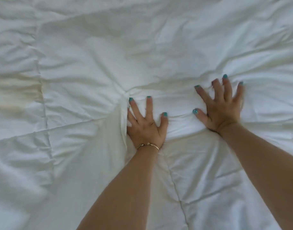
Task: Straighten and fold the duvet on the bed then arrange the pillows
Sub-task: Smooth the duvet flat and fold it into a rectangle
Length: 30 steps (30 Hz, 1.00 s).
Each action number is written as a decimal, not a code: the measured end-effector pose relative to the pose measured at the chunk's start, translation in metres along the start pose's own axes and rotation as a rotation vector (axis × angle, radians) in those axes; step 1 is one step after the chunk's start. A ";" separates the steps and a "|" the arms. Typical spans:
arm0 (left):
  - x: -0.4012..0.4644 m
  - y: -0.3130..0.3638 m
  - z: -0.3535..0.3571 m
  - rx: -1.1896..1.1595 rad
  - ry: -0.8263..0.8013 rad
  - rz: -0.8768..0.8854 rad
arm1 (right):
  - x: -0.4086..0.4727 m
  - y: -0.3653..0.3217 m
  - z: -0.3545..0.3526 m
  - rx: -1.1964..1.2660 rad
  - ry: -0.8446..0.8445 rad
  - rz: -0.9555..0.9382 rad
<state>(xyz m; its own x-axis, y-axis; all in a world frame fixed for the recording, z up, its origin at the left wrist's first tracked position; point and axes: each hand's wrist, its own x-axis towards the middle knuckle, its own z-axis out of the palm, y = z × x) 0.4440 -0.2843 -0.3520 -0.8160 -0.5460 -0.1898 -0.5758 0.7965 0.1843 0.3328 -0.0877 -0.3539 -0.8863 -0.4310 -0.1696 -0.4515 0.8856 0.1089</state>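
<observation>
White duvet (86,67) pressed flat by left hand (145,125) and right hand (223,107), fingers spread, nothing grasped, bracelet (148,145) worn on left wrist

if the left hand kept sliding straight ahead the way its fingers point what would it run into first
Probably the bunched knot of wrinkles in the white quilted duvet, just beyond the fingertips of the left hand, which lies flat and spread. Past that, only more rumpled duvet shows up to the frame edge.
</observation>
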 end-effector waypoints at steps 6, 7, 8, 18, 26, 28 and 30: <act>-0.022 -0.012 -0.039 -0.236 -0.134 0.106 | -0.062 -0.055 -0.060 0.076 -0.179 0.373; -0.032 -0.019 -0.044 -0.277 -0.164 0.156 | -0.080 -0.071 -0.066 0.181 -0.218 0.394; -0.043 -0.028 -0.052 -0.299 -0.204 0.228 | -0.099 -0.087 -0.069 0.254 -0.253 0.385; -0.198 -0.140 -0.084 -0.040 -0.037 0.256 | -0.184 -0.154 -0.060 0.269 -0.142 -0.025; -0.282 -0.126 -0.073 0.017 0.098 -0.052 | -0.173 -0.114 -0.068 0.186 -0.413 -0.263; -0.293 -0.133 -0.079 0.034 0.084 -0.192 | -0.173 -0.117 -0.070 0.175 -0.443 -0.273; -0.300 -0.140 -0.085 0.037 0.067 -0.363 | -0.174 -0.118 -0.072 0.159 -0.448 -0.276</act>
<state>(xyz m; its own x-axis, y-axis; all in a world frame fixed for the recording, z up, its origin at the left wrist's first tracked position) 0.7654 -0.2541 -0.2392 -0.5610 -0.8096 -0.1728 -0.8273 0.5558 0.0816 0.5332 -0.1293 -0.2667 -0.5911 -0.5658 -0.5749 -0.6092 0.7803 -0.1416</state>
